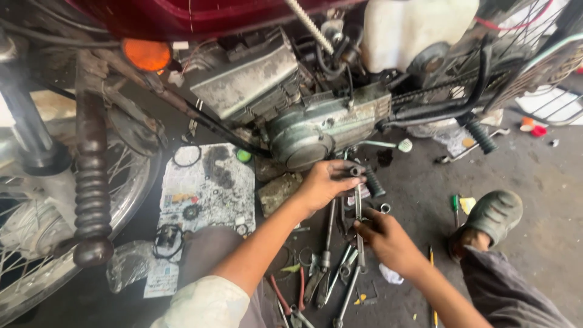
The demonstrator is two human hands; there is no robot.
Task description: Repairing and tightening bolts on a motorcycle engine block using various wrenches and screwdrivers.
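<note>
A red motorcycle stands over me, its grey engine side cover (pixel 303 136) right above my hands. My left hand (pixel 325 184) is closed round the upper end of a long metal rod tool (pixel 358 203), close to the rubber-tipped gear lever (pixel 374 182). Lower down, my right hand (pixel 388 241) pinches the same rod's shaft with its fingertips. The rod runs roughly upright from the engine toward the floor. What its top end is seated on is hidden behind my left fingers.
Pliers, spanners and screwdrivers (pixel 328 267) lie scattered on the dark floor below my hands. A newspaper sheet (pixel 206 188) carries small parts and rings. The front wheel (pixel 36 243) and fork (pixel 91 182) stand at left. My sandalled foot (pixel 492 215) rests at right.
</note>
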